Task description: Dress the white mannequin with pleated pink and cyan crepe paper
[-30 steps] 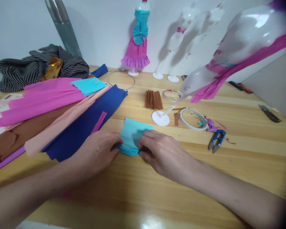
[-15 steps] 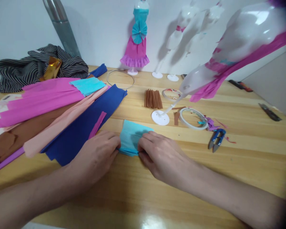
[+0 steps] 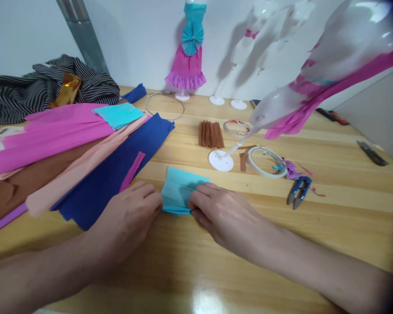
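Note:
A turquoise paper piece [image 3: 180, 189] lies on the wooden table, its near edge folded into narrow layers. My left hand [image 3: 131, 213] pinches the left end of that folded edge, fingertips together. At the right end, my right hand [image 3: 221, 211] is closed on the fold, thumb below and fingers above, casting a shadow on the paper. Left of the paper, a narrow magenta strip [image 3: 132, 171] rests on a dark blue sheet [image 3: 111, 179]. Behind it stands a pleated brown piece [image 3: 211, 134].
A tilted mannequin on a white base [image 3: 220, 161] leans right over the table [image 3: 190, 270]. Tape rings [image 3: 267, 162], blue snips [image 3: 299, 192] and a cutter [image 3: 371, 153] are on the right. Coloured sheets [image 3: 55, 139] fan out left; a dressed mannequin [image 3: 187, 61] stands behind.
My left hand has shifted slightly left along the folded edge, and the turquoise paper's left side has moved slightly left. The view has shifted a little. Both hands keep their pinch.

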`<action>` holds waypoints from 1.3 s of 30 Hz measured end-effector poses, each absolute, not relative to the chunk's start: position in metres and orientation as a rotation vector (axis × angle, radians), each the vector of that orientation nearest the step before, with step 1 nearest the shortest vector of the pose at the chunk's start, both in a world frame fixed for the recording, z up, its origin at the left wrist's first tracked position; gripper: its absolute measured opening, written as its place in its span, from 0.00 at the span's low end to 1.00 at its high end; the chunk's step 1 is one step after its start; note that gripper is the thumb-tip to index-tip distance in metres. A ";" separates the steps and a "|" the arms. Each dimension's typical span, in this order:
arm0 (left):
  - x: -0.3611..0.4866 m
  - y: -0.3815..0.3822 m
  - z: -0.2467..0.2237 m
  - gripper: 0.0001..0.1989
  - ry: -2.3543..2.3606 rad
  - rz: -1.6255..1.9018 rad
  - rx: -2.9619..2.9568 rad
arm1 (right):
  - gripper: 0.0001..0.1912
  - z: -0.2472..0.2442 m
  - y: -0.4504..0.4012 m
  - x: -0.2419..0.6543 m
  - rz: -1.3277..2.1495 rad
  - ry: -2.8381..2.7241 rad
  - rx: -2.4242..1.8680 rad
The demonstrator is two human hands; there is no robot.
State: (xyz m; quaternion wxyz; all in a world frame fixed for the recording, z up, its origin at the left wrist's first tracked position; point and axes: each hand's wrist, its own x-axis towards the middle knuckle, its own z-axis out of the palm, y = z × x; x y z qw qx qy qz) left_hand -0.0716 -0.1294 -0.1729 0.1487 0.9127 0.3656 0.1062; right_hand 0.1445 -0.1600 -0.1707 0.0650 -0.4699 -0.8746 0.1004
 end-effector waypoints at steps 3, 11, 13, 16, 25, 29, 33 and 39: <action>-0.073 -0.128 -0.174 0.08 1.059 0.311 2.549 | 0.09 -0.170 -0.160 0.145 0.303 -2.648 -1.388; -0.072 -0.127 -0.173 0.09 1.027 0.290 2.578 | 0.09 -0.171 -0.160 0.143 0.299 -2.644 -1.394; -0.072 -0.126 -0.174 0.09 1.025 0.272 2.580 | 0.09 -0.171 -0.160 0.143 0.287 -2.649 -1.397; -0.072 -0.126 -0.175 0.09 1.032 0.265 2.571 | 0.09 -0.171 -0.159 0.143 0.284 -2.654 -1.399; -0.069 -0.126 -0.169 0.09 1.040 0.194 2.563 | 0.08 -0.171 -0.159 0.143 0.283 -2.664 -1.387; -0.070 -0.124 -0.169 0.11 1.017 0.150 2.579 | 0.08 -0.172 -0.159 0.144 0.288 -2.651 -1.383; -0.072 -0.124 -0.169 0.11 1.002 0.163 2.586 | 0.09 -0.172 -0.159 0.144 0.301 -2.636 -1.367; -0.071 -0.125 -0.169 0.11 1.000 0.219 2.619 | 0.08 -0.173 -0.159 0.144 0.277 -2.638 -1.363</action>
